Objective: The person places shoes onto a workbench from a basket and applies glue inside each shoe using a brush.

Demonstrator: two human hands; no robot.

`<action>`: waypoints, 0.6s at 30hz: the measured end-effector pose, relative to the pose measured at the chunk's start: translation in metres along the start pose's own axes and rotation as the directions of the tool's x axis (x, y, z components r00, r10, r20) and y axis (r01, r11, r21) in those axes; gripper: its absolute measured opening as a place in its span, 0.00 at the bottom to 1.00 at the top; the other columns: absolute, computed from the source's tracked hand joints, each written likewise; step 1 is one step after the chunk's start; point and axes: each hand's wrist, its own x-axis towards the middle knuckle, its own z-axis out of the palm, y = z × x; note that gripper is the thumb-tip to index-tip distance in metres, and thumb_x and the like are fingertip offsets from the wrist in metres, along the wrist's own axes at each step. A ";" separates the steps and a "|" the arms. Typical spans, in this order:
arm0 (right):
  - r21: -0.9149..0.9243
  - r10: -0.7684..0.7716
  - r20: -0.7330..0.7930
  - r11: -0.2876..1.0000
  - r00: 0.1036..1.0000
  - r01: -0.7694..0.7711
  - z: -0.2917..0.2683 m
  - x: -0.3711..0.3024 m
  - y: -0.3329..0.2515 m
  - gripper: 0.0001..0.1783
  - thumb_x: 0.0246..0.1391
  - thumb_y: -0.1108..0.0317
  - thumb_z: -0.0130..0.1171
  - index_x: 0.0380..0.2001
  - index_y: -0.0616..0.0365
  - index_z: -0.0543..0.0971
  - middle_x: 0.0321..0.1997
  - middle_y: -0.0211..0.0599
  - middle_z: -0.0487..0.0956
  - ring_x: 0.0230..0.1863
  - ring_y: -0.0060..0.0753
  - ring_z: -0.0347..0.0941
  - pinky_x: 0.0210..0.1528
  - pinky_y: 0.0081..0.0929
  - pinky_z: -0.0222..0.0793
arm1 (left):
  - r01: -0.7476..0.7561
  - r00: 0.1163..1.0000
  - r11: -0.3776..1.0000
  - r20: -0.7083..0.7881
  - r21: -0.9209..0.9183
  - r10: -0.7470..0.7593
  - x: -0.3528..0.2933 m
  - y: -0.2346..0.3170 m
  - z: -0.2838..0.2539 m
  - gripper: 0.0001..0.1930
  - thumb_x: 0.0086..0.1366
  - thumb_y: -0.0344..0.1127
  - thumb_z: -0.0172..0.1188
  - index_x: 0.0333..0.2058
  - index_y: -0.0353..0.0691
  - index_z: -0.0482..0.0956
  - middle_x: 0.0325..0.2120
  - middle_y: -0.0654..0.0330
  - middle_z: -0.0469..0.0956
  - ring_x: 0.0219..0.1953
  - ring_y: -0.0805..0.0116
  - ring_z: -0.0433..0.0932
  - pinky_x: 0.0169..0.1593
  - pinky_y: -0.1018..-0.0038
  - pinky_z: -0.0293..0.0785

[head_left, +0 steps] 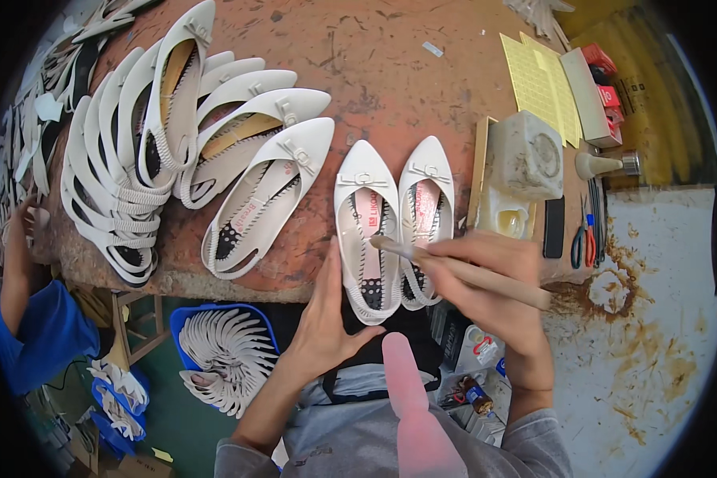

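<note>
Two white pointed slingback shoes stand side by side at the table's front edge, each with a bow on the toe and a dotted heel lining. My left hand point(323, 315) steadies the left shoe point(365, 170), fingers along its outer side and thumb by the heel strap. In my right hand point(490, 291) is a brush point(486, 280) with a thick wooden handle. Its tip reaches over the pale insole of that same shoe. The right shoe point(428, 163) stands close beside it, its heel partly behind my right fingers.
More white slingbacks point(271, 187) lie stacked on the left of the worn table point(374, 72). Right of my hand are a dirty white container point(526, 155), scissors point(588, 235), and yellow sheets point(538, 88). A blue basket point(179, 319) holds white shoe parts. Another person's arm point(16, 271) shows far left.
</note>
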 end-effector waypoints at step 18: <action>-0.168 -0.346 0.423 0.878 0.837 0.448 0.026 0.026 0.031 0.08 0.46 0.72 0.69 0.32 0.62 0.87 0.32 0.36 0.80 0.38 0.41 0.80 0.38 0.36 0.77 | -0.185 0.980 0.979 -0.063 0.089 0.191 0.006 0.000 -0.002 0.75 0.44 0.31 0.87 0.78 0.27 0.33 0.75 0.32 0.57 0.73 0.33 0.64 0.73 0.51 0.67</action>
